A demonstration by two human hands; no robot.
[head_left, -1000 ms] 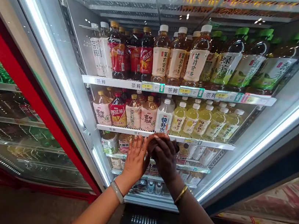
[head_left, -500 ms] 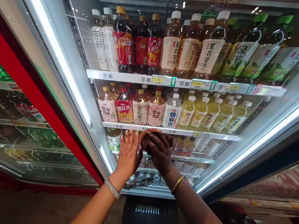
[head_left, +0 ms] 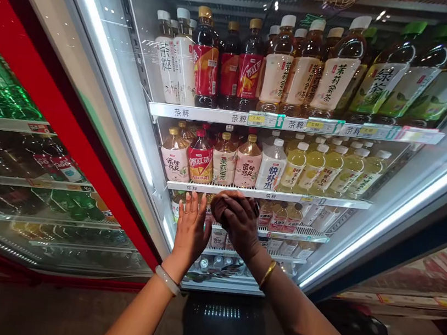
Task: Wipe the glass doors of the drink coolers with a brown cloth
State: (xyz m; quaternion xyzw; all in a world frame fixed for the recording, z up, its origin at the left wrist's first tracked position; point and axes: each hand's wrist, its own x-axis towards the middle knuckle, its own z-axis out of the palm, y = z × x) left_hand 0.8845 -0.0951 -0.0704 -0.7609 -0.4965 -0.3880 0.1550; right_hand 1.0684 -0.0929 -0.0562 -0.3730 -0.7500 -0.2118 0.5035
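The right hand point(head_left: 243, 227) holds a brown cloth point(head_left: 218, 207) beside the flat left hand point(head_left: 189, 232), both before a lit fridge point(head_left: 209, 115) of bottles point(head_left: 248, 164)

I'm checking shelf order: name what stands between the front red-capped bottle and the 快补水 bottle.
A cream-labelled bottle, then a pink-labelled bottle beside the 快补水 bottle; both have gold caps, as the head view shows.

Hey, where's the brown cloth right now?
In the head view, the brown cloth is bunched in the right hand, beside the left hand near the middle of the picture, just below a pink-labelled bottle.
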